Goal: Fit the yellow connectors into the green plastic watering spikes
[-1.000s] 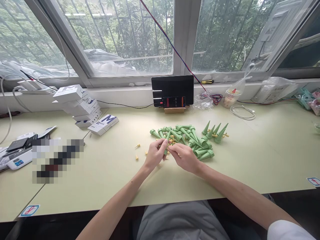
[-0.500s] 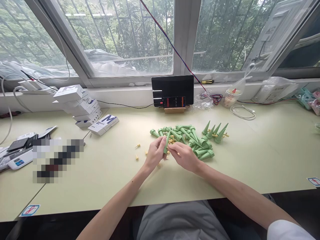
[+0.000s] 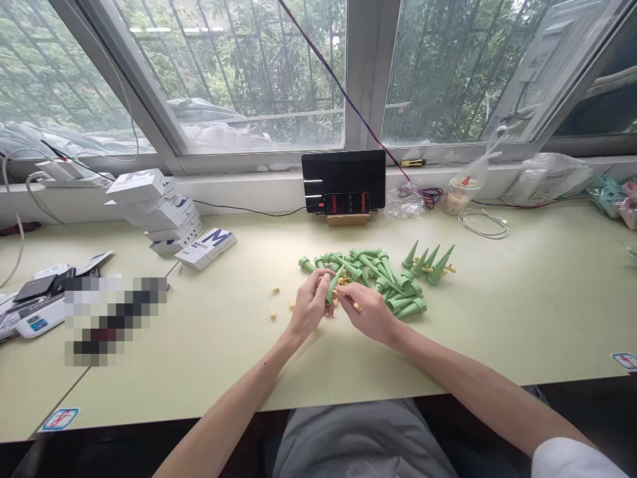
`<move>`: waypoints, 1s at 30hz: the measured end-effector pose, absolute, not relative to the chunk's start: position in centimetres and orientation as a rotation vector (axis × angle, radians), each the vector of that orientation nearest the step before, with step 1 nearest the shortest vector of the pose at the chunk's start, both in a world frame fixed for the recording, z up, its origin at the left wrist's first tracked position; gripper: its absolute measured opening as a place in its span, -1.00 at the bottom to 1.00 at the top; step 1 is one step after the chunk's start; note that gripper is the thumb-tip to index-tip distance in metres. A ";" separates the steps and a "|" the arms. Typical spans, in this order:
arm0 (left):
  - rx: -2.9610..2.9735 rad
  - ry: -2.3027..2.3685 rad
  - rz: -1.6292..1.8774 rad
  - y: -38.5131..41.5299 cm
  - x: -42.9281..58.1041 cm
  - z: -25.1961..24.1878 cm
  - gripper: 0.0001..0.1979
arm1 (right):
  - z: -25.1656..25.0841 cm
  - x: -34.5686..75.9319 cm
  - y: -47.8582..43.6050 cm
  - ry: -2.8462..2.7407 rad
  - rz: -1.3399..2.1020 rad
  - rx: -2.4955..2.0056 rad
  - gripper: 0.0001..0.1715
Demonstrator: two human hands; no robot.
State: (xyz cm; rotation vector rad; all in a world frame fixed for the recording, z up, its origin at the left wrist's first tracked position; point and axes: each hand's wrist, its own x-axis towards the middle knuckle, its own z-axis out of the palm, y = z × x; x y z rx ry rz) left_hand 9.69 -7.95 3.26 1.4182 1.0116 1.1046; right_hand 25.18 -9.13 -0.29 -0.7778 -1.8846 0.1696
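Note:
My left hand point(image 3: 309, 302) is closed around a green plant watering spike point(image 3: 335, 282), whose pointed end tilts up and to the right. Against the spike's side, my right hand point(image 3: 371, 309) pinches a small yellow valve point(image 3: 339, 292), partly covered by the fingers. Behind both hands lies a heap of green watering spikes point(image 3: 371, 265). Several spikes with yellow valves point(image 3: 439, 269) stand point up at the heap's right. Loose yellow valves point(image 3: 273, 313) are scattered left of my left hand, and more show between my hands and the heap.
A tablet point(image 3: 343, 172) with a phone point(image 3: 347, 203) before it leans at the windowsill. White boxes point(image 3: 149, 206) are stacked at the back left, with one box point(image 3: 206, 249) lying beside them. A cup point(image 3: 460, 192) and a white cable point(image 3: 482, 226) are at the back right.
The spike in my left hand has tipped slightly further to the right. My right fingers have shifted a little, and the yellow valve shows more clearly between them.

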 end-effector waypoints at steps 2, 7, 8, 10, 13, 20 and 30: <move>1.432 1.009 1.100 -7.9 9.6 3.0 -0.63 | -0.3 25.1 -9.1 -1.873 0.165 -0.773 -0.86; 1.419 0.923 1.048 -8.0 9.5 3.0 -0.53 | -0.1 25.1 -9.3 -1.786 0.163 -0.806 -0.88; 1.415 0.895 1.039 -8.0 9.5 3.0 -0.50 | -0.1 25.1 -9.3 -1.764 0.169 -0.814 -0.88; 1.419 0.846 1.024 -8.0 9.4 3.1 -0.47 | 0.0 25.1 -9.4 -1.722 0.187 -0.824 -0.88; 1.449 0.809 1.021 -7.9 9.3 2.9 -0.46 | 0.1 25.1 -9.6 -1.695 0.217 -0.826 -0.89; 1.498 0.814 1.060 -7.7 9.1 2.6 -0.50 | 0.2 25.3 -9.6 -1.755 0.222 -0.778 -0.85; 1.490 0.832 1.047 -7.9 9.1 2.8 -0.55 | 0.5 25.3 -9.6 -1.762 0.220 -0.748 -0.85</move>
